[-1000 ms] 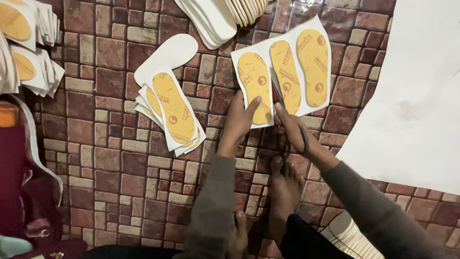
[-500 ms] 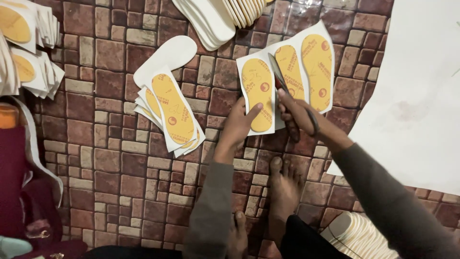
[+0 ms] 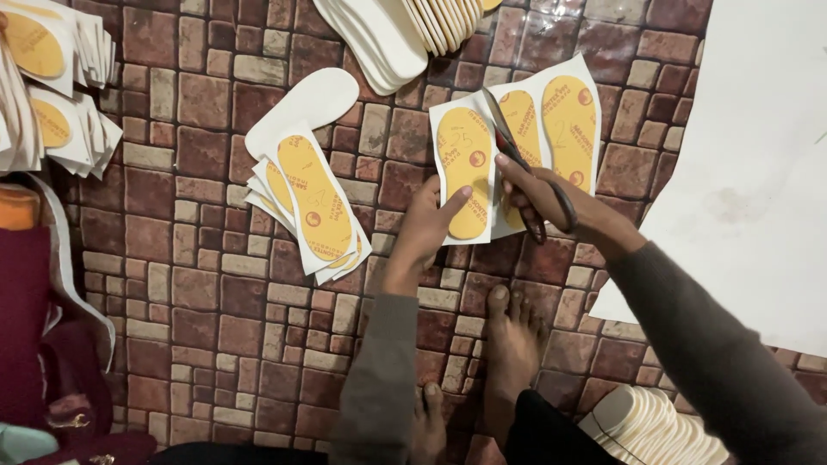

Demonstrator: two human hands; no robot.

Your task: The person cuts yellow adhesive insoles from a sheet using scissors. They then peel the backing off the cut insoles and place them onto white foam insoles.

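Fanned stack of white foam insole cutouts [image 3: 392,34] cut off by the top edge, second pale stack [image 3: 659,426] cropped at the bottom, scissor handles hidden inside the right hand [image 3: 551,202], large white sheet [image 3: 758,172] running off right, yellow-printed insole's [image 3: 469,172] lower end covered by left hand [image 3: 426,228].

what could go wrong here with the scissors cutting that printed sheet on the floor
1. The left hand presses the cut piece right beside the scissors, so its fingertips might get nicked.
2. The blades run close between two yellow insole prints on the white sheet; a drift could slice into a print.
3. A bare foot sits just below the right hand; dropped scissors could land on it.
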